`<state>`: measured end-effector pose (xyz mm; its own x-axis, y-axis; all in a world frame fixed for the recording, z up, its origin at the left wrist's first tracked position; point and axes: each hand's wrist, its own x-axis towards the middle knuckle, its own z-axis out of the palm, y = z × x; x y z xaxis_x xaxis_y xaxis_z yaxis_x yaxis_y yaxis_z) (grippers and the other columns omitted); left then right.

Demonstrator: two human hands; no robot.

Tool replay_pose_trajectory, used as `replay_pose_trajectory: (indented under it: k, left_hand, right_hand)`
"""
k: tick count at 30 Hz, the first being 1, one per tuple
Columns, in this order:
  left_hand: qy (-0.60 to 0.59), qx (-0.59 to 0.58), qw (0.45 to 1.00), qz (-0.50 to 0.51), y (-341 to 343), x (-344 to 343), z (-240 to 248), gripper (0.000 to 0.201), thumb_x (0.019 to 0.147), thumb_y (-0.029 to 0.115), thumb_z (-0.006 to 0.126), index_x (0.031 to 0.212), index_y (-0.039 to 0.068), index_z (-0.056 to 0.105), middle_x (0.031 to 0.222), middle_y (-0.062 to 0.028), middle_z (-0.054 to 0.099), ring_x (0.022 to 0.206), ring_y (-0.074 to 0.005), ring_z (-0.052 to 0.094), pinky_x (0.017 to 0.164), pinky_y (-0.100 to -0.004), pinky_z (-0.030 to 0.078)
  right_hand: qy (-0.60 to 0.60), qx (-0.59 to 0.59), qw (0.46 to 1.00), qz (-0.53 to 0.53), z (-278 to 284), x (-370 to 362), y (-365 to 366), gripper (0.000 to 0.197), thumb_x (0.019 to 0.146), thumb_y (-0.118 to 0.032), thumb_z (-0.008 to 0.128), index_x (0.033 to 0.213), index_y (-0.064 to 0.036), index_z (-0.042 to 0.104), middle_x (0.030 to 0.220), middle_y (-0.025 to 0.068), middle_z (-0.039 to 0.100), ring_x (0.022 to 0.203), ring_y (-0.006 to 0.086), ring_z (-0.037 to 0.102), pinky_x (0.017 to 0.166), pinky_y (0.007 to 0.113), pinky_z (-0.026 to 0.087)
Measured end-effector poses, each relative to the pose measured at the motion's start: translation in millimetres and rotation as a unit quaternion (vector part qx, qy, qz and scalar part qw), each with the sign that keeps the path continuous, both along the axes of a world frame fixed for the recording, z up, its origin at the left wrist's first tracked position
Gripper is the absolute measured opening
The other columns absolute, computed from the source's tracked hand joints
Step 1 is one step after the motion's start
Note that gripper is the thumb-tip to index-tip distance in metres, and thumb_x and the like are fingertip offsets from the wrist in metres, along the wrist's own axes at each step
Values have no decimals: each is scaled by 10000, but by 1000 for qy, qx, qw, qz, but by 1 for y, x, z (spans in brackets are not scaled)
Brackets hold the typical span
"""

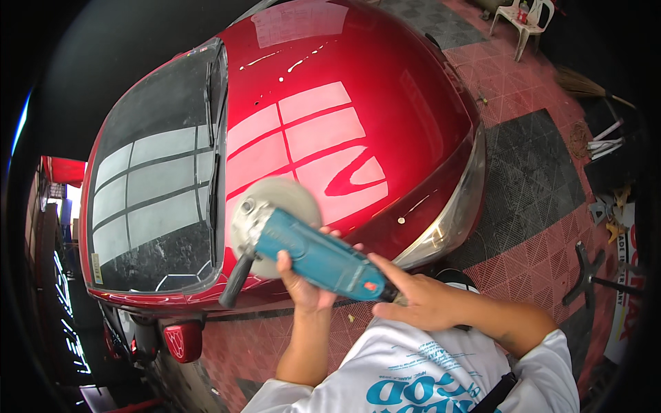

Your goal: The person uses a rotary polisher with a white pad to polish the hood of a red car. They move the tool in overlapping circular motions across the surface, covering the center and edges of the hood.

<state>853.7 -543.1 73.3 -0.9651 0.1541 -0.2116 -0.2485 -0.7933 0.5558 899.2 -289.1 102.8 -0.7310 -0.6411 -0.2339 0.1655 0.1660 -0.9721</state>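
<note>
A teal angle polisher lies across both my hands, over the hood edge near the windshield. Its pale round pad faces the red car hood; I cannot tell whether it touches the paint. From its metal head a black side handle sticks out, with no hand on it. My left hand grips the body from below, thumb along the near side. Around the rear end, by the cord side, my right hand is closed. Whitish streaks of liquid and a few drops lie on the hood.
The windshield with its wipers is at the left, a red side mirror below it. A headlight stands near my right arm. Red and grey floor tiles run along the right. Farther off are a white plastic chair and a broom.
</note>
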Motion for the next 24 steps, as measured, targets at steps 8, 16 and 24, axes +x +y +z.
replay_pose_trajectory:
  k: [8,16,24]
  left_hand:
    - [-65,13,975,-211,178,-93,-52,594,992,513,771,1362,76,614,1195,-139,731,1077,-288,748,993,-512,631]
    - [-104,24,964,-245,240,-146,-58,522,982,477,812,1271,77,642,1099,-98,708,992,-244,718,928,-461,619]
    - [-102,-70,992,-34,116,-35,19,692,1018,590,713,1459,73,582,1324,-155,711,1239,-314,704,1125,-538,562]
  right_hand:
    - [-165,-8,944,-285,-10,20,106,809,1131,-303,624,1776,-148,160,958,87,620,599,92,578,529,261,510]
    - [-177,-34,928,-328,-21,-14,139,686,1173,-372,552,1739,-156,230,914,73,621,605,106,597,529,280,550]
    - [-261,-86,962,-3,25,-29,122,844,1150,-399,602,1775,-124,107,1031,141,639,644,134,620,575,307,561]
